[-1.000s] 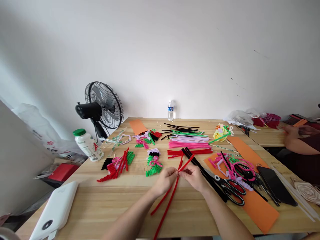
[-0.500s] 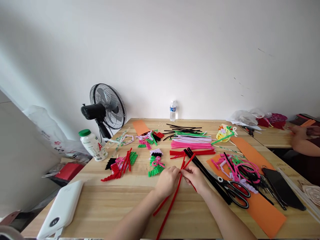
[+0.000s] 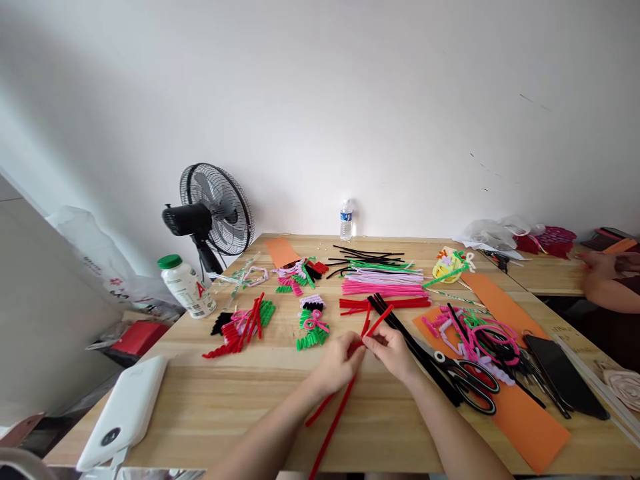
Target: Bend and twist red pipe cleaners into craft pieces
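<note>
"Where are the red pipe cleaners?"
"Crossed over the surface; the left hand pinches them between its fingers; the right hand does likewise, just beside."
"And near the right hand?"
"Black pipe cleaners; scissors lie alongside them."

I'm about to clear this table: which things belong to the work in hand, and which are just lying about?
In the work:
red pipe cleaners, in left hand and right hand
probably pink pipe cleaners, black pipe cleaners, scissors

Seemingly just lying about:
water bottle
green-capped bottle
phone
white power bank
</note>
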The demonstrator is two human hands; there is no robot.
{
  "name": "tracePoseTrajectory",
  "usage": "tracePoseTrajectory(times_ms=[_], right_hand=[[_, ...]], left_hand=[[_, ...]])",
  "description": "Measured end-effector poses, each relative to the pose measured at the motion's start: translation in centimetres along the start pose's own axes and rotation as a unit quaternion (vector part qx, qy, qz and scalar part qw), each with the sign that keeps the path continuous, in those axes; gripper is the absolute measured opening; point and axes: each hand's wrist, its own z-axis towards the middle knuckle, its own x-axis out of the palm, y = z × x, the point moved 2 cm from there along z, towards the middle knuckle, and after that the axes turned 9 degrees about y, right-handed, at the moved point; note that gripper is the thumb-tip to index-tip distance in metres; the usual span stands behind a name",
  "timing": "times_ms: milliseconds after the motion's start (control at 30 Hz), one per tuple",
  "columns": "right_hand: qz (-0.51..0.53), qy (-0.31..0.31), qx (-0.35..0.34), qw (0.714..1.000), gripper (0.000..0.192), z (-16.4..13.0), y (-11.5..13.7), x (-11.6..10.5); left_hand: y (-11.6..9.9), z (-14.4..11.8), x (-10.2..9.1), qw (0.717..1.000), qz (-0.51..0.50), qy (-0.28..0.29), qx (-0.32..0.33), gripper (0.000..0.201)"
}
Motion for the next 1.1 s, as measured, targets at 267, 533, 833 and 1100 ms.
tracePoseTrajectory(times_ms=[267,533,833,1100], right_hand=[[0.070,0.016,0.077,0.994,0.036,0.4,-1.2,0.4],[-0.072,0.040,-0.073,0.994,0.024,-0.3,1.1,-0.3],[-0.045,0.084,-0.054,0.994,0.024,-0.2,1.4,-0.6],[0.082,0.028,0.072,0.994,0.039,0.4,-0.9,0.0]], left_hand=[[1.1,0.2,0.3,0.910,0.396,-0.074,0.093,0.021],[-0.2,-0.1,-0.6,0.992,-0.096,0.078,-0.026,0.019],[-0.2,0.0,-0.6,0.971,-0.200,0.116,-0.067,0.017],[-0.1,-0.1,-0.1,0.935,0.314,-0.091,0.135,0.023]])
